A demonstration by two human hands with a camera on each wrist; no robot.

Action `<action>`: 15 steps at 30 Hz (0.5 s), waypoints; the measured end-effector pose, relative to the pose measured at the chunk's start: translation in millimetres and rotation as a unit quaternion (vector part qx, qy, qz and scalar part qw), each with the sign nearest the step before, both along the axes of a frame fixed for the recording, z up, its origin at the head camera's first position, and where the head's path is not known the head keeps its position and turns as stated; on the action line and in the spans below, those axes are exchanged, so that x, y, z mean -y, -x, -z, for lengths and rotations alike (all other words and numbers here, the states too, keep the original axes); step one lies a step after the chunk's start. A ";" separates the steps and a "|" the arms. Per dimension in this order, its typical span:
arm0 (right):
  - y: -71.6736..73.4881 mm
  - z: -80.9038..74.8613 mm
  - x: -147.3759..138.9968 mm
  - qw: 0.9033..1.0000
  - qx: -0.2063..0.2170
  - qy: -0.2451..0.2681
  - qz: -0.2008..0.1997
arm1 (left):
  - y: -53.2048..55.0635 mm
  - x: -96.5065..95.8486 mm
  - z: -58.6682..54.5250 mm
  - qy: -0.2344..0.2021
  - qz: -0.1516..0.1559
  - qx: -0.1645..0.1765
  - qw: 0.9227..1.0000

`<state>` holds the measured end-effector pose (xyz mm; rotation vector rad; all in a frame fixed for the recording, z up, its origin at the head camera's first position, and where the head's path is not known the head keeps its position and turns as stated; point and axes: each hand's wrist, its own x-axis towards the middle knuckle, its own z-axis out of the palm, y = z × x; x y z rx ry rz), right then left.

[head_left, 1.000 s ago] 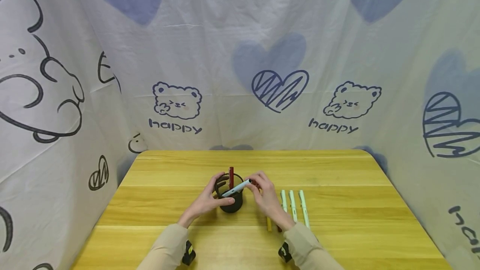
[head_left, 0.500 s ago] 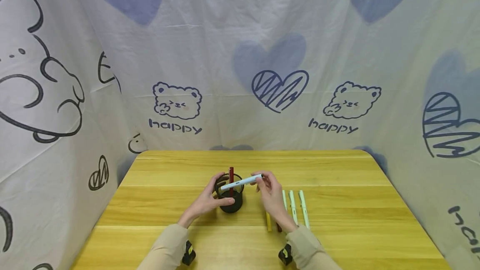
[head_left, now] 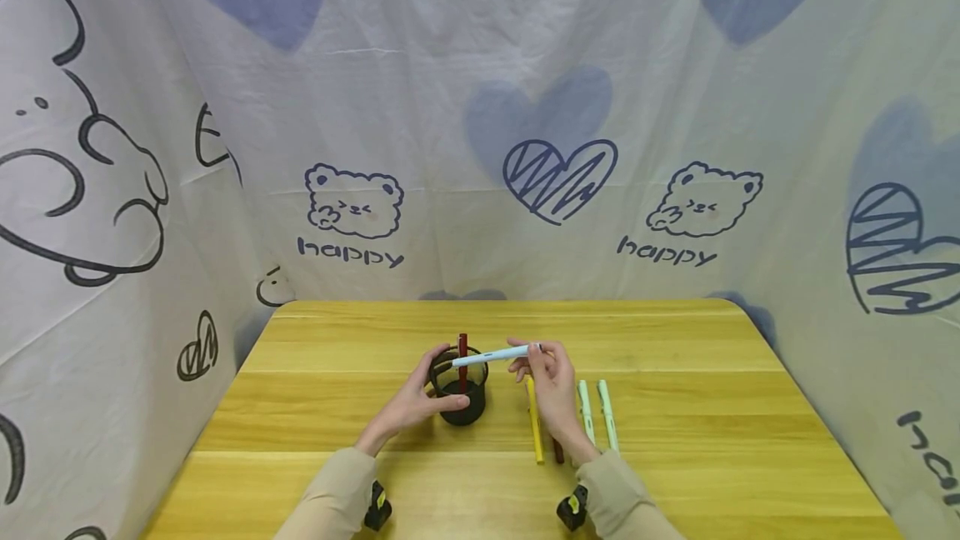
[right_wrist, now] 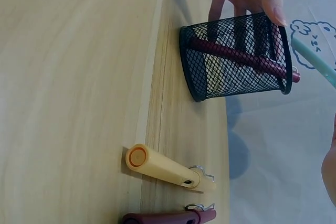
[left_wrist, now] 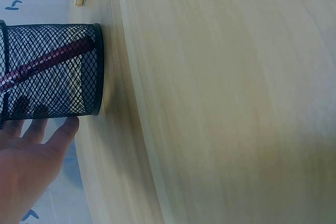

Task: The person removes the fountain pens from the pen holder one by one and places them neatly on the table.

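My left hand (head_left: 412, 402) is curled round the side of a black mesh pen holder (head_left: 462, 413) that stands upright on the table; in the left wrist view its fingers (left_wrist: 62, 136) touch the mesh. A dark red pen (head_left: 462, 345) leans inside the holder, its top end poking above the rim. With thumb and fingers my right hand (head_left: 553, 382) pinches one end of a light blue pen (head_left: 491, 355). That pen lies nearly level, its free end over the holder's mouth; the right wrist view shows this tip (right_wrist: 307, 51) just outside the rim.
On the wooden table (head_left: 337, 415), a yellow pen (head_left: 536, 427) and a second dark red pen (head_left: 558, 452) lie beside and partly under the right forearm. Pale green pens (head_left: 608, 415) lie to its right. A patterned cloth (head_left: 450, 232) hangs behind the table.
The light blue pen has risen out of the holder's mouth and swung from slanted to nearly level. My right hand has moved right with it; the left hand stays put.
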<state>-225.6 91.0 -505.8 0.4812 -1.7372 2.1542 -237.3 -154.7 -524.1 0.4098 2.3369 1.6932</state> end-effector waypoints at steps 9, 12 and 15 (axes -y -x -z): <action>-0.1 1.9 -5.3 0.998 0.022 0.066 -0.006 | -0.2 0.3 -0.8 0.001 0.003 -0.001 1.000; -0.8 1.2 -7.3 0.996 0.026 0.080 -0.001 | -0.4 0.4 -1.2 0.000 0.006 -0.003 1.000; -1.5 1.1 -10.2 0.996 0.030 0.086 0.000 | -0.1 0.1 -1.4 0.000 0.008 -0.005 1.000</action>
